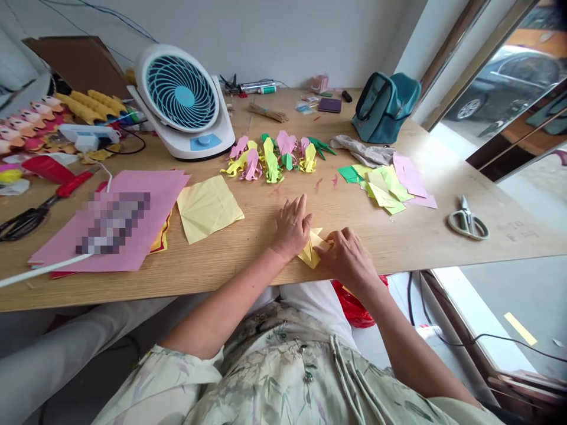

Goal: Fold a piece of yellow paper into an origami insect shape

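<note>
A small folded yellow paper [312, 249] lies near the front edge of the wooden table [248, 248]. My left hand [292, 227] rests flat on its left side, fingers stretched out and together. My right hand [348, 257] pinches the paper's right corner with curled fingers. Behind the hands stands a row of finished folded paper figures [274, 156] in pink, yellow and green. A creased yellow sheet [208, 208] lies to the left.
Large pink sheets [133, 200] lie at left, next to red-handled scissors [39, 206]. A white and blue desk fan [183, 100] stands behind. Loose coloured papers [390, 183], grey scissors [467, 219] and a teal bag [383, 106] are at right.
</note>
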A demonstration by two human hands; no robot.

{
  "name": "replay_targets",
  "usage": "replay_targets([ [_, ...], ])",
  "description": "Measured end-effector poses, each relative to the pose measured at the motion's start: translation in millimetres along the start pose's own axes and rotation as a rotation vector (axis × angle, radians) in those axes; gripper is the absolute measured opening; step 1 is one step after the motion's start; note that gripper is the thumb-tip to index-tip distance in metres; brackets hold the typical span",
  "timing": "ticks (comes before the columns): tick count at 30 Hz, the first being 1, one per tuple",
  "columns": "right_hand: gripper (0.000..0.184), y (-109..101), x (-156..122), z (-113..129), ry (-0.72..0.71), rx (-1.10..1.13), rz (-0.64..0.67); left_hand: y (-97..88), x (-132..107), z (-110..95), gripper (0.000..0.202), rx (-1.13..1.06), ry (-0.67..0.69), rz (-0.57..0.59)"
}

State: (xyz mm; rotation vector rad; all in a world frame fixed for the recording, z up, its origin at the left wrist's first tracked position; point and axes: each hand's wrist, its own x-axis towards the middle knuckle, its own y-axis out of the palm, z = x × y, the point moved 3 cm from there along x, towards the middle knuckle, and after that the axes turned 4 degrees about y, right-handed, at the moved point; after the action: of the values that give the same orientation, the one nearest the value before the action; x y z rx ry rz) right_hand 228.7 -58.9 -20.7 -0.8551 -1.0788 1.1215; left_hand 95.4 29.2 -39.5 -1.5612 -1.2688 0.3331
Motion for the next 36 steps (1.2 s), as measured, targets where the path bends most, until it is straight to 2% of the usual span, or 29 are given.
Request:
replay_targets([
  [3, 0.026, 7.4, 0.2, 11.3, 0.030, 0.035, 0.051, -2.0, -0.1, 1.6, 0.052, -0.074, 0.072, -0.064],
  [7, 0.025, 10.2, -2.2, 12.8, 0.152, 0.458, 0.164, -6.1, 1.0, 2.9, 0.046, -0.231, 0.101, -0.100],
  [11, 0.025, 9.1, 12.5, 5.1, 0.152, 0.741, 0.193, -17.7, 4.4, 11.2, 0.034, -0.588, 0.002, -0.098],
  [14, 0.035, 9.1, 34.2, 0.1, 0.144, 0.895, 0.193, -27.7, 7.9, 18.0, 0.032, -0.746, -0.066, -0.071],
  [17, 0.043, 10.0, 58.4, 1.2, 0.141, 1.006, 0.200, -36.2, 11.7, 24.3, 0.041, -0.781, -0.082, -0.099],
  [19, 0.047, 11.3, 73.2, 6.2, 0.129, 1.063, 0.238, -39.5, 14.2, 28.8, 0.040, -0.792, -0.085, -0.124],
  [26, 0.049, 22.5, 112.5, 32.5, 0.009, 1.156, 0.554, -47.9, 19.9, 48.2, 0.031, -0.722, -0.181, -0.304],
  [30, 0.050, 39.8, 123.6, 40.2, 0.016, 1.167, 0.686, -52.6, 21.2, 53.0, 0.031, -0.666, -0.234, -0.390],
  [36, 0.051, 56.5, 121.9, 38.2, 0.094, 1.151, 0.710, -48.5, 27.2, 51.4, 0.032, -0.666, -0.280, -0.441],
])
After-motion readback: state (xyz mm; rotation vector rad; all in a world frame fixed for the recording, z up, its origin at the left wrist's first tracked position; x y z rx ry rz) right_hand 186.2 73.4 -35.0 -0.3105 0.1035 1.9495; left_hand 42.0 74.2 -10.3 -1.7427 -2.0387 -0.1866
